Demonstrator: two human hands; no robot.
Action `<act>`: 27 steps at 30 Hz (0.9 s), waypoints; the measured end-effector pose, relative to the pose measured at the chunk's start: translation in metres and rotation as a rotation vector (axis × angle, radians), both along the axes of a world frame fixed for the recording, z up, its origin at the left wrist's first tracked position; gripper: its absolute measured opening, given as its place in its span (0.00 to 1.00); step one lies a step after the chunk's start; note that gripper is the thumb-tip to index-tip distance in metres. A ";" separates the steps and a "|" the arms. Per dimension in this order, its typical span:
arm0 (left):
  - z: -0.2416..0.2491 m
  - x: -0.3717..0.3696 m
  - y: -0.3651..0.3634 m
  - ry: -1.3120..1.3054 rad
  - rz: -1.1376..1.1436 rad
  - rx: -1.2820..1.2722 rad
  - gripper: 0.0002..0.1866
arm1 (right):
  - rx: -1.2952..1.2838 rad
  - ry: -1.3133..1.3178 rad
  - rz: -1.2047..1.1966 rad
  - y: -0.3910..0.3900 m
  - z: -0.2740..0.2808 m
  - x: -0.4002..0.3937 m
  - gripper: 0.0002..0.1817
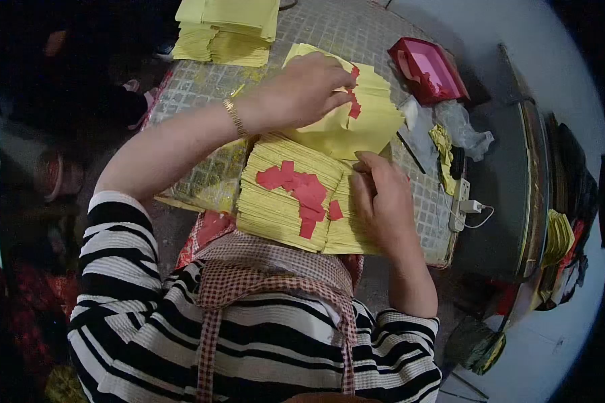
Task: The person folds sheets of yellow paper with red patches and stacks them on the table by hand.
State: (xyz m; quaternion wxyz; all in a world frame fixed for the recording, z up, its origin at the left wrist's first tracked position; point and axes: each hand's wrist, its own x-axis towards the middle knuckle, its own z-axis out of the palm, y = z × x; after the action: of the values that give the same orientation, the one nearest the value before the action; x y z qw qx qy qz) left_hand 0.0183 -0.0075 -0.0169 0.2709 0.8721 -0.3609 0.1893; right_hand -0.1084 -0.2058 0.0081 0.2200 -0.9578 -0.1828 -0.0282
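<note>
Across the worn, grid-patterned tabletop (191, 94), the person's left hand (299, 93) reaches over a far stack of flat yellow paper sheets (376, 94), its fingertips beside a ragged strip of small red paper pieces (354, 107); whether they pinch one, I cannot tell. Nearest the body lies a thick bundle of yellow paper (275, 215), layered edges upward, with a cluster of torn-looking red paper squares (309, 191) on top. The right hand (388, 198) curls against the bundle's right side, thumb and fingers bent; how firmly it grips, or on what, is hidden. Such thin paper probably calls for light, flat fingertip pressure, since a hard pinch could crease it. Keeping the right hand steady should stop the bundle's edges from splaying, while lifting the left wrist, with its gold-coloured metal band (235, 118), would avoid dragging loose red pieces.
</note>
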 end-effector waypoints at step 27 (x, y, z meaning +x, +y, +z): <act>-0.030 -0.110 0.040 1.139 0.057 -1.080 0.16 | 0.039 -0.109 -0.024 0.002 -0.012 -0.005 0.17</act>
State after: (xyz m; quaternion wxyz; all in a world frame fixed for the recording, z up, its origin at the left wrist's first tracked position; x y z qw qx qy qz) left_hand -0.0918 0.0330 -0.0467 0.7958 0.5913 -0.0018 -0.1307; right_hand -0.1137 -0.2040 -0.0043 0.2282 -0.9525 -0.1825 -0.0863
